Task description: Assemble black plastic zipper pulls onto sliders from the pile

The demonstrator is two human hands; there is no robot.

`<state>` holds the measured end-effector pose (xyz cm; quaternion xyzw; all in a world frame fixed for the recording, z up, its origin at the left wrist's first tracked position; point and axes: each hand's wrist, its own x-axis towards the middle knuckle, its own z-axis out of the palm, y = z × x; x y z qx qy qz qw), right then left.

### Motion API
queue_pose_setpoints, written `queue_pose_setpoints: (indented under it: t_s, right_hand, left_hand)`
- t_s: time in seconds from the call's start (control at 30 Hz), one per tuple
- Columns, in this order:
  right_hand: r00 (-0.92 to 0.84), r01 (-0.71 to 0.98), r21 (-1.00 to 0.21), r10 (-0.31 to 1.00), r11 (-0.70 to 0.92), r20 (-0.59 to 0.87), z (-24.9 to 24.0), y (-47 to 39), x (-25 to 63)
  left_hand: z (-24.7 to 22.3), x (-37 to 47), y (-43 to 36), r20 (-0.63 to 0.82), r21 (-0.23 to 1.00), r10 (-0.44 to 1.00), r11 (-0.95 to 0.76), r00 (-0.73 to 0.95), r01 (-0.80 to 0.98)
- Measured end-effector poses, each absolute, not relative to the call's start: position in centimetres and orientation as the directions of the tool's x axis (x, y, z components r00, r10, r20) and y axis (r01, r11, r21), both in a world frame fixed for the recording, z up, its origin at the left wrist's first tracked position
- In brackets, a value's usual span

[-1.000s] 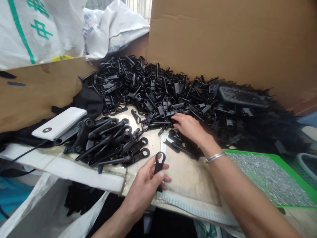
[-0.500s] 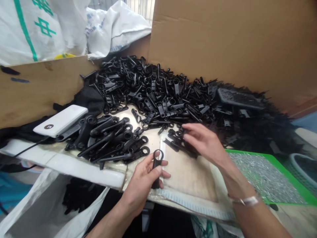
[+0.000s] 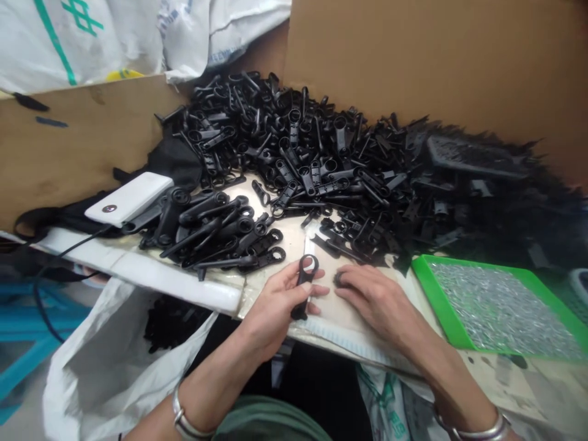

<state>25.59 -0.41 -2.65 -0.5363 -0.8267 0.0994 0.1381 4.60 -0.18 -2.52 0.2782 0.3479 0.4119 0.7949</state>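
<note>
Head view, left hand (image 3: 275,300) still gripping black ring-ended part (image 3: 304,283), right hand (image 3: 372,300) back from pile (image 3: 321,159), pinching small piece (image 3: 340,280)

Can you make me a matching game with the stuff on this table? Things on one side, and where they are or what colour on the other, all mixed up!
Things:
1. power bank
2. tray of small metal bits
3. ring-ended black part
4. big pile of black parts

Clues:
A. green, at the right side of the table
B. held in the left hand
C. white, with a cable, at the left side of the table
D. heaped against the cardboard wall at the back

Pairs: 1-C, 2-A, 3-B, 4-D
</note>
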Motion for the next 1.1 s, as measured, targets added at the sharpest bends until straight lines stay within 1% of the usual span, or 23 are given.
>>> queue_pose_setpoints:
  t_s: [0.07,0.13,0.23,0.3,0.37,0.47,0.53,0.63,0.7,0.8,0.87,0.93,1.03,1.1]
  right_hand:
    - [-0.315,0.864,-0.375,0.942,0.334,0.113,-2.3,-0.4,25.3]
    - [-0.241,0.824,-0.482,0.954,0.298,0.178,-1.7,-0.7,24.9]
    - [-0.166,0.700,-0.639,0.944,0.318,0.287,-1.0,-1.1,23.5]
    - [-0.145,0.644,-0.689,0.937,0.334,0.318,-0.8,-1.2,22.4]
    - [-0.150,0.635,-0.683,0.925,0.361,0.350,-0.8,-1.1,21.4]
    - [-0.179,0.679,-0.598,0.886,0.426,0.428,-1.3,-0.7,20.6]
    - [-0.202,0.700,-0.545,0.860,0.462,0.469,-1.4,-0.6,20.4]
    - [-0.230,0.706,-0.506,0.836,0.496,0.498,-1.3,-0.5,20.3]
    - [-0.249,0.708,-0.494,0.833,0.504,0.493,-1.0,-0.7,20.3]
    - [-0.252,0.729,-0.478,0.842,0.489,0.478,-0.6,-1.0,20.0]
    - [-0.234,0.740,-0.475,0.845,0.476,0.482,-0.5,-1.3,19.7]
    - [-0.211,0.738,-0.490,0.849,0.463,0.485,-0.5,-1.5,19.4]
    - [-0.173,0.695,-0.578,0.879,0.428,0.443,-0.6,-1.9,19.6]
    - [-0.158,0.620,-0.694,0.925,0.365,0.346,-0.5,-2.3,20.4]
  left_hand:
    - [-2.6,4.5,-0.2,-0.322,0.714,0.846,0.512,0.425,-0.477]
    - [-2.6,4.3,-0.2,-0.313,0.713,0.849,0.506,0.425,-0.485]
    - [-2.6,4.2,-0.2,-0.286,0.707,0.843,0.507,0.456,-0.493]
    - [-2.5,4.3,-0.3,-0.256,0.700,0.829,0.514,0.497,-0.496]
    - [-2.5,4.4,-0.4,-0.219,0.696,0.821,0.510,0.527,-0.505]
    - [-2.4,4.5,-0.5,-0.167,0.716,0.822,0.481,0.545,-0.506]
    - [-2.3,4.4,-0.6,-0.130,0.753,0.828,0.440,0.546,-0.489]
    - [-2.2,4.2,-0.8,-0.080,0.821,0.838,0.363,0.540,-0.441]
    - [-2.1,4.1,-0.8,-0.058,0.885,0.850,0.286,0.523,-0.367]
    - [-1.9,3.9,-0.9,-0.021,0.985,0.882,0.100,0.471,-0.143]
    - [-1.8,3.8,-1.0,0.010,0.999,0.889,-0.025,0.457,0.027]
    - [-1.7,3.6,-0.9,0.035,0.982,0.888,-0.115,0.459,0.149]
    - [-1.7,3.2,-0.8,0.041,0.949,0.882,-0.182,0.470,0.258]
    - [-1.6,2.9,-0.7,0.041,0.935,0.882,-0.199,0.470,0.292]
